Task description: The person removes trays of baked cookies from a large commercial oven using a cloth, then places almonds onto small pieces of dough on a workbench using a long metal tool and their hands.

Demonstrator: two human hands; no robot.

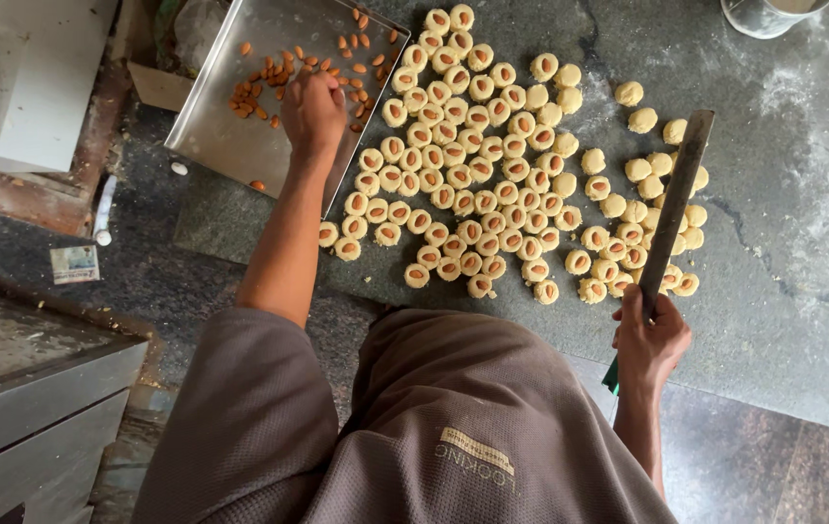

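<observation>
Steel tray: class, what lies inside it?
Loose almonds lie scattered in the steel tray. The left hand reaches in, covering any almonds beneath it.

The left hand (313,109) is closed over almonds (264,85) in a steel tray (230,146) at the stone counter's (802,213) left edge. The right hand (649,340) grips a long flat blade (678,194) lying over dough balls (477,165) near the front edge.

A small rectangular pale blue-and-white packet (75,263) lies on the dark floor at left
</observation>
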